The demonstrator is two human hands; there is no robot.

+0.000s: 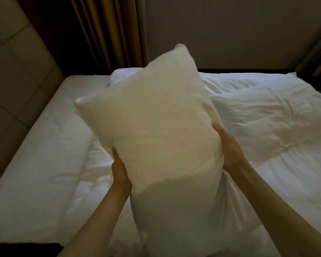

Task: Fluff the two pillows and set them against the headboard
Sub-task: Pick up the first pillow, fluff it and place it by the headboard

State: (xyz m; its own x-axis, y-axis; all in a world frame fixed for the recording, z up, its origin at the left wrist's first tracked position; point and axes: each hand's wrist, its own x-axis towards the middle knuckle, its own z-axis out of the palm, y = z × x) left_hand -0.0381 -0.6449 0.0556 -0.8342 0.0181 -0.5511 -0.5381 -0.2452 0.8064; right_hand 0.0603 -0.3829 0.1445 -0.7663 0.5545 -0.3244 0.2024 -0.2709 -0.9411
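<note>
While I hold it upright above the bed: pillow | left hand, right hand gripping its sides | second pillow flat, right | headboard left.

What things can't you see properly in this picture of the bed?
Head view:
- The second pillow: only a corner shows behind the held pillow.
- The left hand and right hand: their fingers are hidden behind the held pillow.
- The held pillow's bottom end: cut off by the picture's lower edge.
- The headboard: dim, and cut off at the left edge.
</note>
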